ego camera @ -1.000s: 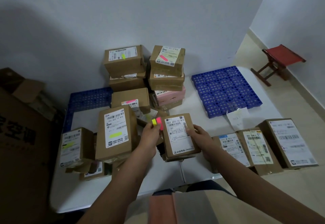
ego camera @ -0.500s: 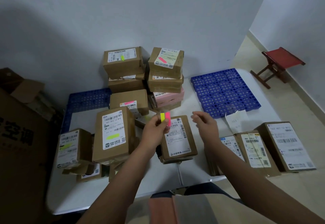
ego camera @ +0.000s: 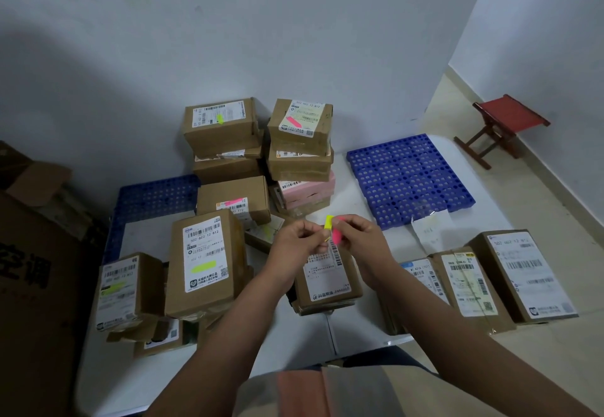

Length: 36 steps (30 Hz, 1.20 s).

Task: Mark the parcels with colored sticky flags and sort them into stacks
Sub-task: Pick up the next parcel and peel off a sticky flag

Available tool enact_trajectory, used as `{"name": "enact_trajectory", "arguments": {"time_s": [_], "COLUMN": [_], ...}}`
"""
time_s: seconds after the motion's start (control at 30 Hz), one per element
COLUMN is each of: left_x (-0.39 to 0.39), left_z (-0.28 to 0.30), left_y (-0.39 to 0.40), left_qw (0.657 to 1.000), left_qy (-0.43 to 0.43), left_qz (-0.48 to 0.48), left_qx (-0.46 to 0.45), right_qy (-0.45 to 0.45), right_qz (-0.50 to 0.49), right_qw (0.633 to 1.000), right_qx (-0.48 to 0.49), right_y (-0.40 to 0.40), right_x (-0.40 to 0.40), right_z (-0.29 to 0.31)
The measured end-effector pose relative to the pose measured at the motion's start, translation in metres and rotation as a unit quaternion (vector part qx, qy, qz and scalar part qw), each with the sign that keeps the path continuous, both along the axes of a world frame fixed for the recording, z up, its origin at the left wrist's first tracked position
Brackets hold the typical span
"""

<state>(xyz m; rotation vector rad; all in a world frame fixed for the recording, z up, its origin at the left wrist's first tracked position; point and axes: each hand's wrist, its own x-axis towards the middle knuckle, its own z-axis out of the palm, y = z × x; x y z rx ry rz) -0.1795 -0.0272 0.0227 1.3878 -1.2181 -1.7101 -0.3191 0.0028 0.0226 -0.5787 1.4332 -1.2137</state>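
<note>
Your left hand (ego camera: 299, 240) pinches the small pad of sticky flags (ego camera: 332, 229), yellow and pink, just above the brown parcel (ego camera: 327, 281) that lies near the front edge of the tabletop (ego camera: 137, 380), about midway along it. Your right hand (ego camera: 359, 236) meets the pad from the other side, its fingertips closed on the pink flag. That parcel sits on a low pile and its white label carries no flag that shows. Toward the front left corner stand two upright parcels, the yellow-flagged tall parcel (ego camera: 204, 259) and a smaller yellow-flagged parcel (ego camera: 125, 289) beside it. At the back edge, against the wall, rise two stacks: the left stack (ego camera: 222, 129) topped by a box with a yellow flag, the right stack (ego camera: 300, 122) topped by one with a pink flag. In front of them lies a pink-flagged box (ego camera: 233, 199). Three unmarked parcels (ego camera: 470, 289) lie side by side at the right edge. A blue grid mat (ego camera: 408, 178) covers the back right corner.
</note>
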Motion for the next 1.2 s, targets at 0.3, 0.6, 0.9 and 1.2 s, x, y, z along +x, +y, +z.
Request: {"name": "enact_trajectory", "arguments": {"time_s": [0.3,0.6,0.9,1.2], "left_x": [0.005,0.004,0.000,0.019], "left_z": [0.001,0.005,0.007,0.017], "left_y": [-0.008,-0.009,-0.010,-0.017], "left_qw": [0.997,0.998,0.991,0.991], "left_qy": [-0.054,-0.044,-0.094,-0.096], "left_qz": [-0.044,-0.036,-0.060,-0.066], "left_qx": [-0.041,-0.040,-0.074,-0.060], "right_qy": [0.018,0.047,0.057,0.096], "right_qz": [0.039,0.040,0.067,-0.012], "right_qw": [0.999,0.997,0.996,0.995], "right_qx": [-0.016,-0.036,-0.033,-0.005], "right_y": [0.000,-0.003,-0.003,-0.004], "right_x": [0.001,0.001,-0.004,-0.015], "right_z": [-0.002,0.001,0.002,-0.008]}}
